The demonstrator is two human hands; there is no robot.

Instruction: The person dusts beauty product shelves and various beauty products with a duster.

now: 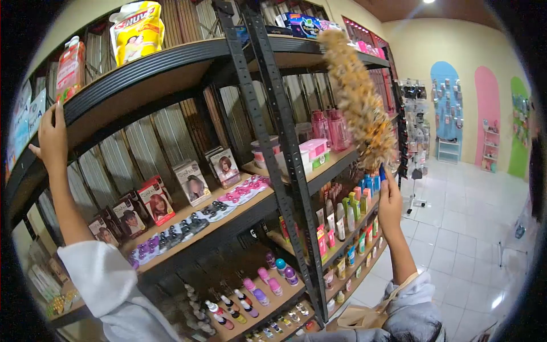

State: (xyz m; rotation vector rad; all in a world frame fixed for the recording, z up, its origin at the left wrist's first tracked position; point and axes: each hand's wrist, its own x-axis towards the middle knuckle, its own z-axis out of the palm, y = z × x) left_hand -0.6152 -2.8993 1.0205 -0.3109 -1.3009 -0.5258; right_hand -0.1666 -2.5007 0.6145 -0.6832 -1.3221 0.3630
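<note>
A fluffy tan and brown feather duster (359,100) stands upright in my right hand (391,202), whose fingers are wrapped round its blue handle. The duster's head is in front of the right-hand shelves, level with the top boards. My left hand (52,137) is raised to the black front edge of the top left shelf (137,65). Its fingers are stretched out and apart, resting against that edge, with one fingertip just below a red bottle (71,68). A yellow refill pouch (137,33) stands farther right on the same shelf.
Hair dye boxes (194,182) and packs of pink, black and purple items (245,191) line the middle shelf. Small bottles (256,293) stand below. Black uprights (282,137) divide the shelving. At right are a hanging display rack (416,125) and white tiled floor (450,228).
</note>
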